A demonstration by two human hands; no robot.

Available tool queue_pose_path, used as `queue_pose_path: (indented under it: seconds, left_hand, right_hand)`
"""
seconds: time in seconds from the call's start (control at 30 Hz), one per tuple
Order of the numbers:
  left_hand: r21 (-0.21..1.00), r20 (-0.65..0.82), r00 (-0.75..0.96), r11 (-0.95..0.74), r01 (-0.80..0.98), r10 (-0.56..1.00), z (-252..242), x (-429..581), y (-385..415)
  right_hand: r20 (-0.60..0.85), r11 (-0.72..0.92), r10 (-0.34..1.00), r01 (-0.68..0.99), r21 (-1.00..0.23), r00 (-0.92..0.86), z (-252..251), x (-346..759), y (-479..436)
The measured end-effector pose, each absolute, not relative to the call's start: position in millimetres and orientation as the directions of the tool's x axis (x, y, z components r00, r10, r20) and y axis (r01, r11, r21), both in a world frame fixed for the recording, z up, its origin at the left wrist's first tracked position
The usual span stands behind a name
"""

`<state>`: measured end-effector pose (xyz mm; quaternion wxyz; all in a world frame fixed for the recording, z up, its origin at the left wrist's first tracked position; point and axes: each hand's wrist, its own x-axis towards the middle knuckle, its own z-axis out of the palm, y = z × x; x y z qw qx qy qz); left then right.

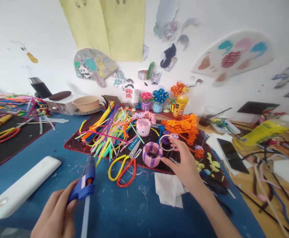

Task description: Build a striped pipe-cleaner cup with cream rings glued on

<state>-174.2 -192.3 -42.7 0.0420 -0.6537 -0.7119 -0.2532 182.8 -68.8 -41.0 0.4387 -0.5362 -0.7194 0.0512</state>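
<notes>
My left hand (56, 215) grips a blue hot glue gun (86, 180) near the front of the blue table, its nozzle pointing away toward the pile of pipe cleaners (109, 130). A clear glue stick juts from the gun's back. My right hand (184, 162) reaches forward over the black mat (71, 142), fingers spread, empty, just right of a small pink and purple pipe-cleaner pot (152, 154). Its fingertips are close to a purple and white ring (166, 141). Scissors with yellow and red handles (126, 167) lie left of the pot.
A second pink pot (143, 127) and orange pipe-cleaner shapes (184, 127) lie further back. White tissue (169, 190) sits under my right wrist. A white flat box (22, 186) lies at left, a phone (231, 154) and yellow bottle (260, 132) at right. Flower pots (159, 100) line the wall.
</notes>
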Motion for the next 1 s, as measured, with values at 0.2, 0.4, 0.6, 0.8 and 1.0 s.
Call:
queue_pose_path:
  seconds: [0.2,0.4,0.6,0.8,1.0]
  left_hand:
    - [0.313,0.373,-0.117,-0.005,0.950,0.920,-44,-181,-192]
    - [0.277,0.439,-0.030,-0.104,0.955,0.898,-46,-177,-193]
    - [0.368,0.427,-0.082,-0.090,0.925,0.901,-48,-174,-195]
    - [0.576,0.393,-0.355,0.074,0.814,0.848,-51,-171,-195]
    - [0.863,0.099,-0.662,0.267,0.429,0.743,-61,-180,-202]
  right_hand:
    - [0.740,0.695,0.617,0.627,-0.352,-0.268,-22,121,-96]
    - [0.532,0.764,0.596,0.629,-0.145,-0.602,-21,37,-67]
    - [0.473,0.823,0.524,0.564,-0.069,-0.708,-21,-2,-34]
    - [0.436,0.829,0.530,0.552,-0.088,-0.727,-29,-6,-24]
    - [0.429,0.759,0.632,0.628,-0.174,-0.645,-29,-1,-17]
